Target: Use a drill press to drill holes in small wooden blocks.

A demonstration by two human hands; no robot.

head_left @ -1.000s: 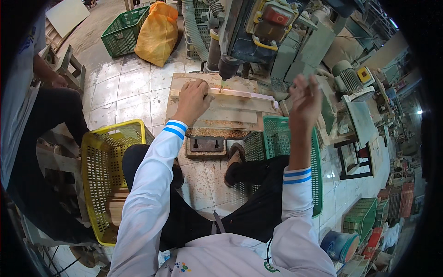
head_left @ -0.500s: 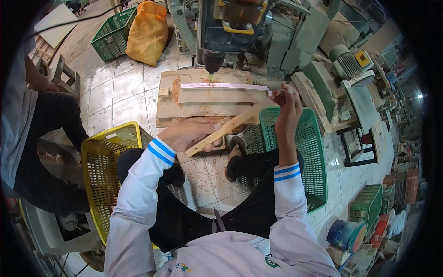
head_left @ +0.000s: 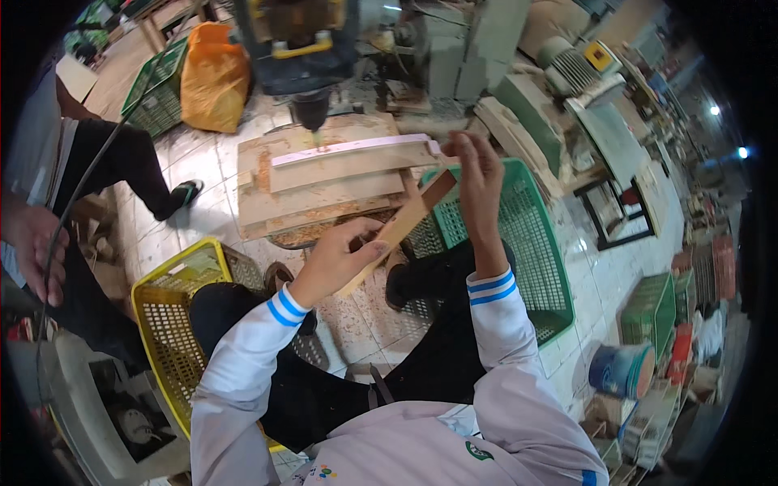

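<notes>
My left hand (head_left: 339, 257) is closed around a flat wooden strip (head_left: 403, 220), which slants up to the right between my knees and the drill press. My right hand (head_left: 478, 166) is raised with loosely bent fingers beside the right end of a pale pink bar (head_left: 356, 149). It appears to hold nothing, and the far tip of the strip lies just left of its wrist. The pink bar runs along a board on the wooden work table (head_left: 258, 212), strewn with shavings. Above the bar points the chuck (head_left: 311, 112) of the drill press, with a thin bit.
A yellow basket (head_left: 144, 304) stands left of my legs, a green basket (head_left: 559, 283) right. Another person's hand (head_left: 39, 255) and legs are close on the left, beside a hanging cable. An orange sack (head_left: 215, 77) stands behind. Machines with a motor (head_left: 571, 69) line the right.
The view has swung, shifting the drill press and table leftward. The wooden strip has turned in my left hand and is steadier. The other person's hand and sandalled foot have come into view.
</notes>
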